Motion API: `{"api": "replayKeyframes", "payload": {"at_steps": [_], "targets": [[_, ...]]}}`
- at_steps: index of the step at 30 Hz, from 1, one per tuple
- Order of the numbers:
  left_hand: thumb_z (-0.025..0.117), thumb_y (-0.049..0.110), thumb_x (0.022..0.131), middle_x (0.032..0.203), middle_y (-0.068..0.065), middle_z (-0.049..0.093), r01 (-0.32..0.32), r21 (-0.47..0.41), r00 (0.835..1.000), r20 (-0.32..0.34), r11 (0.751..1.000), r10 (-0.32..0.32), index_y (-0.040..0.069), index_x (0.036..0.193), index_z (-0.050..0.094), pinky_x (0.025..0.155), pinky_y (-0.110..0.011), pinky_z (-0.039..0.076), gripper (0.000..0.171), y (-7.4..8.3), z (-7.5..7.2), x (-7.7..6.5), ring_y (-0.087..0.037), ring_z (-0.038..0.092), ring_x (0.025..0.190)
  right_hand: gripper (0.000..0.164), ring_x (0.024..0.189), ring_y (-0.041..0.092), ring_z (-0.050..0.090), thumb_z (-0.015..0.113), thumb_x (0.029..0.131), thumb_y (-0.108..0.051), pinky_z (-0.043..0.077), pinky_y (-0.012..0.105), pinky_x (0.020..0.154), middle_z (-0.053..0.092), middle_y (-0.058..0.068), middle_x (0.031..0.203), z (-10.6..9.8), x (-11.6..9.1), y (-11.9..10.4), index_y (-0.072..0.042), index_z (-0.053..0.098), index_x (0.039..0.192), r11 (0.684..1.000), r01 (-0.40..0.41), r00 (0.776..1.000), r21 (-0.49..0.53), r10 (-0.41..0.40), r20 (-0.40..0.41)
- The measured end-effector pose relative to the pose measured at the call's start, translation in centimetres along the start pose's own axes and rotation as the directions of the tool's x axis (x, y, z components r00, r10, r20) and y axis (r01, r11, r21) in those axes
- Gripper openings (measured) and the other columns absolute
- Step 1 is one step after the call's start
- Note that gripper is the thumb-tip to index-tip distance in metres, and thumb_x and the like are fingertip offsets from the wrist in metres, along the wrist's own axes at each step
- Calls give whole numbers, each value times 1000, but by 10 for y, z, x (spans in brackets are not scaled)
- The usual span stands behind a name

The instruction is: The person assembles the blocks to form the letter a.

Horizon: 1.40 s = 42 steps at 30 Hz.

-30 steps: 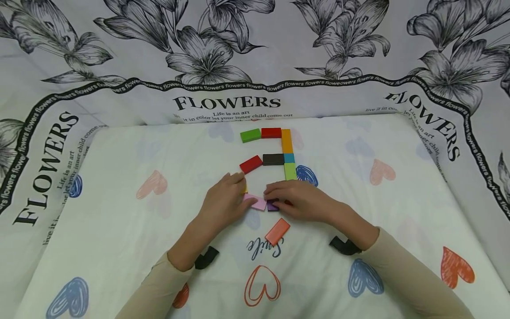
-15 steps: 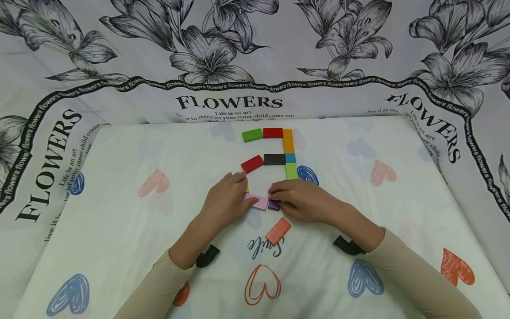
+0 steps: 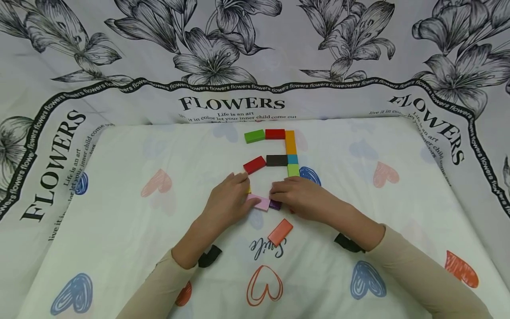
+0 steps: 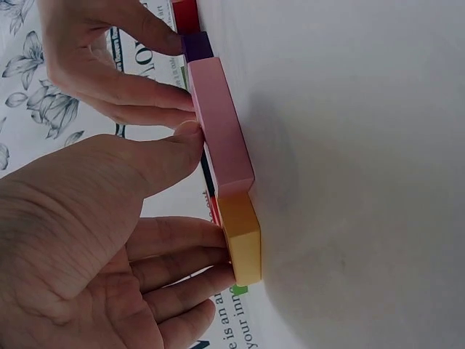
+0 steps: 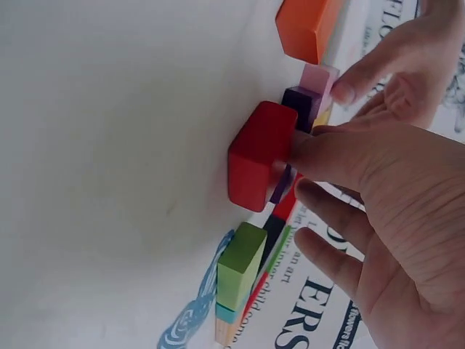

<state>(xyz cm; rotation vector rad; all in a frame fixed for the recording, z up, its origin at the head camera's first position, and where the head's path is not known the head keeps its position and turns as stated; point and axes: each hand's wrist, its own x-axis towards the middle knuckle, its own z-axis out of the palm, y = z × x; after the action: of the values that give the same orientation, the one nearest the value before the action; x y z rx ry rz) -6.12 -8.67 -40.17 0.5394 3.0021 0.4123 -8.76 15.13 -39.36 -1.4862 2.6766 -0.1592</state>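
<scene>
My left hand [image 3: 225, 199] reaches in from the left. In the left wrist view its thumb touches the side of a pink block [image 4: 221, 131], and its extended fingers touch a yellow block [image 4: 242, 243] joined end to end with it. Opposite, my right hand [image 3: 303, 197] hovers over the row's right end. Its thumb [image 5: 309, 153] touches one side of a red block [image 5: 254, 160] in the right wrist view, the other fingers apart from it and fairly straight. A dark purple block [image 3: 275, 205] sits between the pink and red blocks.
Beyond the hands a green block [image 3: 255, 136], another red block [image 3: 254, 165], a black block [image 3: 276, 160], an orange-yellow block [image 3: 290, 142], a blue block [image 3: 292, 159] and a lime block [image 3: 293, 170] continue the figure. A coral block [image 3: 280, 232] lies nearer, on a heart-print cloth [image 3: 119, 248].
A red bit has come into sight under my right hand, whose fingers have shifted slightly over the purple block. My left hand stays on the pink and yellow blocks.
</scene>
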Motion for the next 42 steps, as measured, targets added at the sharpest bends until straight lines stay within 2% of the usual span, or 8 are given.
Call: {"api": "replayKeyframes", "payload": {"at_steps": [13,18,22,26,34,39,42], "targets": [[82,40,92,141,-14,69,3,4,1000,-15,1000,-3,4,111,74,125,-45,43,42,0,-1,1,-30,65,134,33,116,22,72,85,90,-11,59,41,108,78,2,120,-11,10,7,-15,79,121,999,37,998,18,-38,53],[83,41,91,142,-14,69,17,-2,1000,-4,1000,-17,5,112,74,125,-45,43,43,0,0,2,-30,65,135,33,114,22,73,86,89,-14,59,41,107,79,2,117,-12,8,10,-14,78,120,1000,17,997,23,-19,75],[82,42,92,142,-14,68,19,-1,1000,4,1000,-19,5,112,74,125,-45,43,43,0,0,2,-30,64,137,34,114,23,72,87,89,-16,60,41,106,78,3,117,-17,3,9,-13,77,122,1000,2,998,14,-3,59],[82,41,92,144,-15,67,22,4,1000,8,1000,-22,4,114,74,125,-45,43,44,0,-2,1,-30,63,138,33,111,21,72,86,89,-18,60,39,105,78,1,115,-22,-2,9,-14,78,121,1000,-17,1000,3,17,-3],[82,41,92,146,-15,66,35,-5,999,25,999,-35,4,118,74,124,-45,43,46,2,-1,-1,-31,62,140,43,107,18,73,88,88,-25,65,35,94,77,0,116,-17,-20,20,-17,76,128,985,-125,984,121,139,-115],[82,40,93,148,-15,65,32,3,999,28,999,-32,3,121,74,124,-45,44,47,4,-2,-1,-31,61,142,40,104,16,72,85,91,-25,65,34,89,76,1,116,-12,-35,24,-15,75,129,958,-193,959,211,229,-165],[82,40,93,148,-15,65,33,4,999,25,999,-33,3,122,74,124,-45,44,48,4,-3,-1,-31,61,141,39,103,16,70,83,93,-25,65,36,89,74,1,116,-6,-43,24,-16,75,130,937,-239,943,255,286,-167]]}}
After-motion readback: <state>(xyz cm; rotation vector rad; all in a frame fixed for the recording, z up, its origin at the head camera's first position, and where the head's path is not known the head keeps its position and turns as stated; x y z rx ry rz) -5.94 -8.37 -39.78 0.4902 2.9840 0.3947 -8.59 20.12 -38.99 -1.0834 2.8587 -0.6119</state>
